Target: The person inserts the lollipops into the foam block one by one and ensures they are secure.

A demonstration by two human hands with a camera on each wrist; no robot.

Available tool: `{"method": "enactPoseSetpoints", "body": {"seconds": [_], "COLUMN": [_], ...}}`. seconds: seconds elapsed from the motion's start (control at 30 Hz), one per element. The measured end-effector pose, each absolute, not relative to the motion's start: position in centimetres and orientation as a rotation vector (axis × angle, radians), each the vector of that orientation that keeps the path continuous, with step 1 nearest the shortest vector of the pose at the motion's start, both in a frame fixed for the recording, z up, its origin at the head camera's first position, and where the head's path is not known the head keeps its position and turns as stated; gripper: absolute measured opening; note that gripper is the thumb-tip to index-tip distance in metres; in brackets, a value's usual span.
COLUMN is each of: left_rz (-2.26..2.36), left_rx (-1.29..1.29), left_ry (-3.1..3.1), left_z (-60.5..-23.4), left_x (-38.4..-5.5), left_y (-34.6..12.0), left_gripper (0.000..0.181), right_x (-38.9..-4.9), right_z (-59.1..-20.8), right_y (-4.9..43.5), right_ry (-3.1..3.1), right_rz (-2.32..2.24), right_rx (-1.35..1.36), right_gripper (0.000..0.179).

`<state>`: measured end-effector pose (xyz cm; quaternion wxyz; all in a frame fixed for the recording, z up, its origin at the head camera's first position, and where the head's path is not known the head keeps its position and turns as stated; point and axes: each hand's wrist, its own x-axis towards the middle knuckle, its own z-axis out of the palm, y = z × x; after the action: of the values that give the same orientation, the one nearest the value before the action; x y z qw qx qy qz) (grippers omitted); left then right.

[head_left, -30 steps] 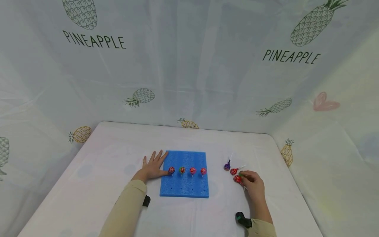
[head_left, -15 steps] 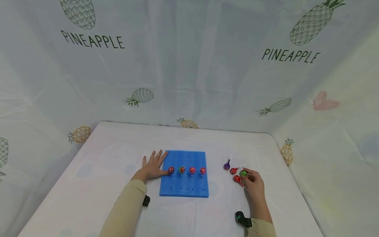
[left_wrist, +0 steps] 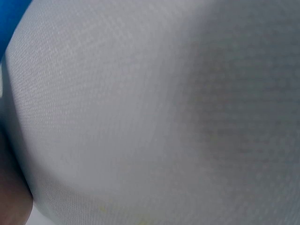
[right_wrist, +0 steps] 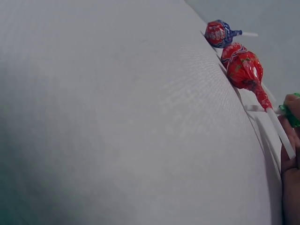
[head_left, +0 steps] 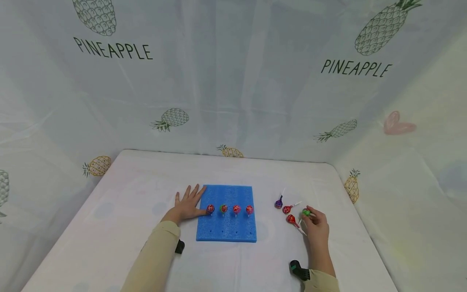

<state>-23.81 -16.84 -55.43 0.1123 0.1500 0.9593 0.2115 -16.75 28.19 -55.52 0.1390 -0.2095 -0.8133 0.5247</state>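
My left hand [head_left: 187, 207] lies with fingers spread at the left edge of a blue foam board [head_left: 227, 195], its thumb reaching onto the board near the leftmost lollipop [head_left: 210, 209]. Several lollipops stand upright in a row across the board. Over on the right, my right hand [head_left: 316, 225] pinches a green lollipop [head_left: 306, 212]; in the right wrist view only part of its green wrapper [right_wrist: 294, 116] shows. Close by on the table lie a red lollipop [head_left: 290, 219], a second red lollipop [head_left: 286, 209] and a purple one [head_left: 279, 202].
A white cloth covers the table [head_left: 153, 170], with a pineapple-print curtain [head_left: 233, 81] behind and at the sides. Small holes [head_left: 236, 232] run along the board's near part. The left wrist view shows mostly cloth.
My right hand has taken the green lollipop between its fingertips and drawn it a little to the right, apart from the red ones. My left hand stays in place.
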Motion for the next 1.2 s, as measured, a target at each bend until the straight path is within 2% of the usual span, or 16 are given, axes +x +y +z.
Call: {"method": "enactPoseSetpoints", "body": {"seconds": [0.4,0.73,1.2], "left_rz": [0.618,0.617,0.567], "left_rx": [0.407,0.411,0.414], "left_ry": [2.773,2.767,2.791], "left_z": [-52.7,-52.7,-52.4], "left_x": [-22.8,-22.7,-22.7], "left_y": [-16.6,-16.6,-16.4], "left_gripper": [0.102,0.103,0.100], "right_x": [-16.7,-15.5,-14.0], "right_z": [-55.2,-53.0,-51.0], "right_y": [27.5,25.4,19.2], "right_ry": [-2.088,-1.983,-1.843], "right_rz": [1.638,1.625,1.974], "right_rx": [-0.630,-0.590,-0.306], "right_gripper": [0.035,0.032,0.033]}}
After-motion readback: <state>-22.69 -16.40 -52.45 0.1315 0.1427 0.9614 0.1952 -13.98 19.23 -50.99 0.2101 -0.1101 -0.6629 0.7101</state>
